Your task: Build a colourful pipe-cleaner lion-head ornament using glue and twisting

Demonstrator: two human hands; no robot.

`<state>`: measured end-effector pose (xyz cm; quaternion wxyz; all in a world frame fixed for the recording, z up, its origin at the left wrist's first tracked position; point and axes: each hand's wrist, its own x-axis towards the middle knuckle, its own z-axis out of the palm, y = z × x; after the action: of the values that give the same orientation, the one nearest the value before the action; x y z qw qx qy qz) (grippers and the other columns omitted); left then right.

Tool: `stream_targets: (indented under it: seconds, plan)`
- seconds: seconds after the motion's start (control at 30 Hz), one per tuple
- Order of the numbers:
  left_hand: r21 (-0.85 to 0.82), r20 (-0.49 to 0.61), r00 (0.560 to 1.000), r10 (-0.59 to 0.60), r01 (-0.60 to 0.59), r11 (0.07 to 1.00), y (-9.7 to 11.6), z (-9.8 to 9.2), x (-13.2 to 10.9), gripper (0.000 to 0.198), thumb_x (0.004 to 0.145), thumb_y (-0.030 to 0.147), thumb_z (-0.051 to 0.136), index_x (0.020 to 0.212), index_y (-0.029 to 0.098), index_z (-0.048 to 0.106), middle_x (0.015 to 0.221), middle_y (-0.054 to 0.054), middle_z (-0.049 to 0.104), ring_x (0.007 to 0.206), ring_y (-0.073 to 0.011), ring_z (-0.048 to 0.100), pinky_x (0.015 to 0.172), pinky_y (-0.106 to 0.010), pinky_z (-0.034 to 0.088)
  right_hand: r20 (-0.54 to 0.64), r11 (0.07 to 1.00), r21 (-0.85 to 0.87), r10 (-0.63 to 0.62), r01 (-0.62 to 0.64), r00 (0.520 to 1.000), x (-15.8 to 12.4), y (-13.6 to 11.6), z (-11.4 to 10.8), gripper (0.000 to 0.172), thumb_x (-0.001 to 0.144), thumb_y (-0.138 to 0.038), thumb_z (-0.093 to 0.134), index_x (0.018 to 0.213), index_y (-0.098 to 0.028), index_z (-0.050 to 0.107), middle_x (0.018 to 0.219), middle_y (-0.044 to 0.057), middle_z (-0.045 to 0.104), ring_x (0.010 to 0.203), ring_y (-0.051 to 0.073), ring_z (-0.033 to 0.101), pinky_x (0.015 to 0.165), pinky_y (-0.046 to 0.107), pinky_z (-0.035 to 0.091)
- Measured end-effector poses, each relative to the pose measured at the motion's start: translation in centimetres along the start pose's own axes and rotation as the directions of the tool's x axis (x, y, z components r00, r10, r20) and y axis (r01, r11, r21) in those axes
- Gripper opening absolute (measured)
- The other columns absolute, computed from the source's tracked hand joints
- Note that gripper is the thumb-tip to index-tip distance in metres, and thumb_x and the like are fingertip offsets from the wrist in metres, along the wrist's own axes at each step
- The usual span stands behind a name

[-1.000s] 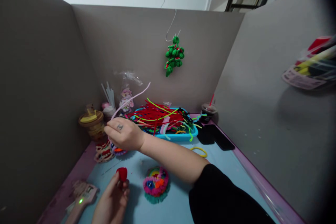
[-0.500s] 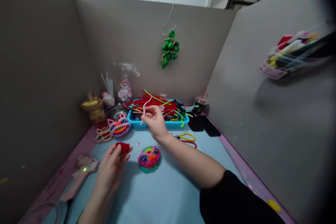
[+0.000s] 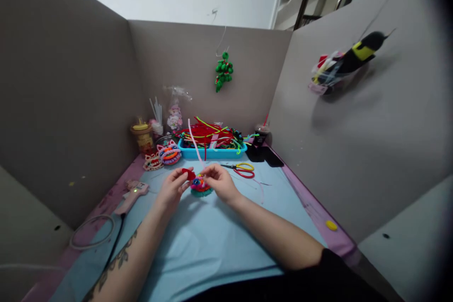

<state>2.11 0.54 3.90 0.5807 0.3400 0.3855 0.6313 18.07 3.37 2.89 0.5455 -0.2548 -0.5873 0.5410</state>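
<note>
My left hand [image 3: 172, 188] pinches a small red fuzzy piece [image 3: 188, 174] between thumb and fingers. Close beside it, my right hand [image 3: 221, 183] holds a pale pink pipe cleaner [image 3: 194, 140] near its lower end, the long part sticking up. Just below and behind the fingers, a colourful pipe-cleaner face [image 3: 201, 193] with a teal fringe lies on the blue cloth, partly hidden by the hands. Whether the pink stem touches the red piece I cannot make out.
Behind the hands stands a blue tray [image 3: 212, 154] heaped with pipe cleaners. Yellow-and-red-handled scissors [image 3: 245, 171] lie to the right. Two finished-looking faces [image 3: 169, 153], a pink glue gun [image 3: 132, 194] with its cable, and a lidded cup [image 3: 142, 137] are on the left. Grey panels enclose the table.
My right hand has come away from the tray, bringing the pink pipe cleaner beside my left hand. Both hands now meet over the colourful face. The camera view has shifted.
</note>
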Motion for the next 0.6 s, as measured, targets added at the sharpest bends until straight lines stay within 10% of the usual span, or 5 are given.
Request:
stream_targets:
  seconds: [0.23,0.6]
  plan:
    - [-0.027,0.119,0.992,0.034,-0.031,0.999,0.3,-0.2,0.5,0.024,0.063,0.027,0.077,0.076,0.016,0.062,0.114,-0.008,0.063,0.102,-0.0221,0.059,0.084,-0.033,0.046,0.212,0.974,-0.228,0.034,0.016,0.977,-1.1,1.1,0.0,0.009,0.067,-0.012,0.057,0.073,-0.017,0.062,0.072,0.001,0.064,0.067,0.013,0.059,0.066,0.027,0.046]
    - [0.101,0.093,0.994,0.062,-0.071,0.992,-2.0,-1.5,1.8,0.029,0.063,0.032,0.077,0.082,0.014,0.066,0.102,-0.010,0.068,0.084,-0.0186,0.062,0.080,-0.031,0.046,0.084,0.960,-0.277,0.063,-0.038,0.994,-1.2,2.8,-2.5,0.015,0.066,-0.011,0.049,0.071,-0.017,0.062,0.071,0.001,0.064,0.070,0.015,0.059,0.072,0.030,0.046]
